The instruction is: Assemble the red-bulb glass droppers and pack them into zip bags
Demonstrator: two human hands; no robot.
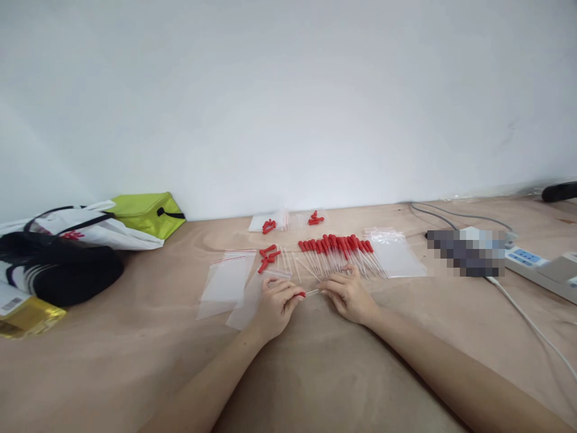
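My left hand [278, 305] pinches a red rubber bulb [302, 294] between thumb and fingertips. From the bulb a thin clear dropper tube [312, 291] runs across to my right hand [347, 296], whose fingers are closed on its other end. How far the tube sits inside the bulb cannot be made out. Just beyond my right hand lies a row of droppers [336, 245] with red bulbs pointing to the wall. Several loose red bulbs [269, 257] rest beyond my left hand, with loose clear tubes [285, 260] beside them.
Clear zip bags [229, 279] lie at the left, and another bag stack [394, 255] at the right. More bagged bulbs [269, 226] sit near the wall. A green bag [148, 213], a black cap [85, 273] and a power strip [543, 270] with cables flank the work area.
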